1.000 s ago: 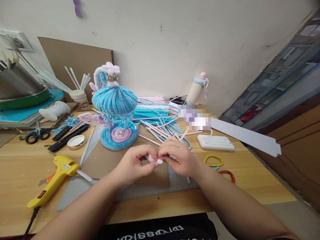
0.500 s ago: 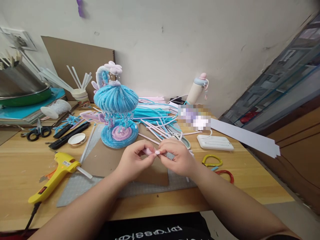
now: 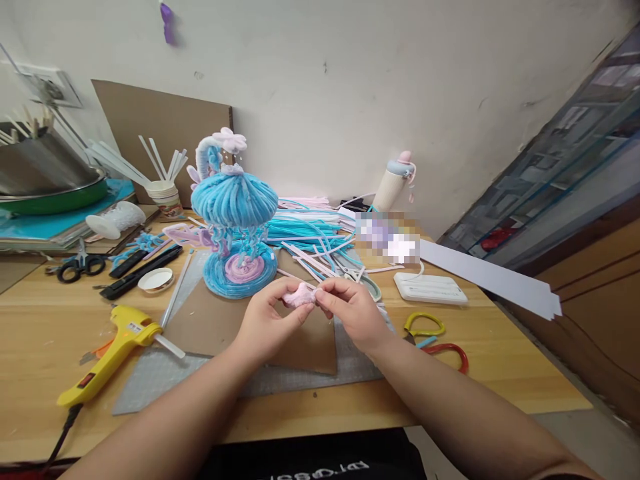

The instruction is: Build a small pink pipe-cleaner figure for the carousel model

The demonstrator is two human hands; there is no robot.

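A small pale pink fuzzy piece [image 3: 301,296], which looks like bent pipe cleaner, is held between both hands above a cardboard sheet [image 3: 210,327]. My left hand [image 3: 267,317] pinches its left side between thumb and fingers. My right hand [image 3: 353,313] grips its right end with thumb and forefinger. Just beyond the left hand stands a blue jellyfish-shaped pipe-cleaner lamp [image 3: 235,200] on a round blue and pink coiled base [image 3: 215,279]. Loose pink and blue pipe cleaners [image 3: 305,230] lie behind the hands.
A yellow glue gun [image 3: 120,333] lies at left, near black-handled scissors [image 3: 80,263] and a wire spool [image 3: 115,220]. To the right are red-and-yellow-handled scissors [image 3: 425,323], a white power bank [image 3: 430,287] and a leaning bottle [image 3: 394,183]. A grey cutting mat [image 3: 150,387] lies beneath the cardboard.
The pink piece has been turned, and more of it shows between my fingers. My right hand has shifted slightly and its grip looks different. The camera view has moved a little.
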